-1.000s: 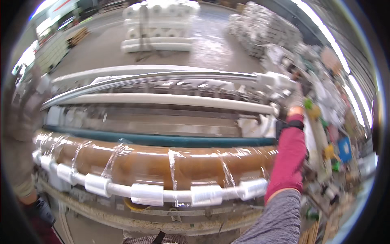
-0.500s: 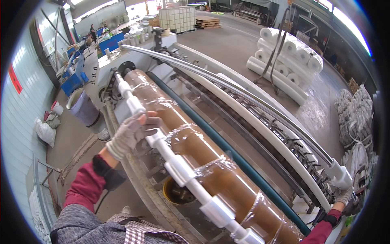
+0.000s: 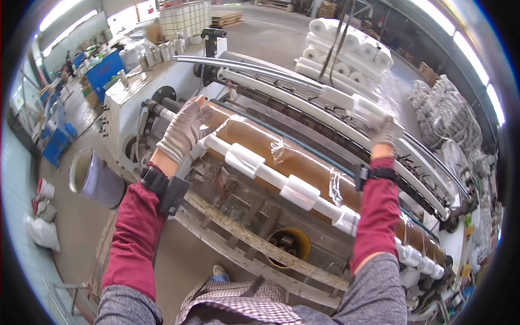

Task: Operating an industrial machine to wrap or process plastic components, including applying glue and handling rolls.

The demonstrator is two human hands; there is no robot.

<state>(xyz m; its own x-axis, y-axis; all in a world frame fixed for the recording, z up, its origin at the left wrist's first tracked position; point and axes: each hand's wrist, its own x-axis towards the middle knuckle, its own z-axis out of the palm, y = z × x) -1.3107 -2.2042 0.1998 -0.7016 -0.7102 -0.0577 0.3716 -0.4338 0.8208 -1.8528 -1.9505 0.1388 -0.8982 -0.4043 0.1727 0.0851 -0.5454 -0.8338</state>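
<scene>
My left hand [image 3: 187, 130], in a pale knitted glove, lies over the left part of the near white shaft, its fingers stretched toward the brown film-wrapped roller [image 3: 246, 135]. It looks open; what is under the palm is hidden. Small rolls of clear film [image 3: 300, 192] sit spaced along that shaft. Across the machine, my right hand [image 3: 383, 132], also gloved, is closed around the end of a white film roll [image 3: 365, 110] on the far metal bar [image 3: 260, 69]. Slight blur softens its fingers. Another white piece sits left of that roll on the bar.
Below the near shaft, a yellow-rimmed bucket [image 3: 290, 246] stands within the machine frame. A grey tub [image 3: 97, 179] and white sacks [image 3: 43, 233] are on the floor at left. Large white film rolls [image 3: 346, 49] are stacked behind, with bundled plastic [image 3: 447, 108] at right.
The view has swung to the right. My right hand and the white film roll have moved from the far bar's right end toward its middle. My left hand now reaches over the brown roller's left end.
</scene>
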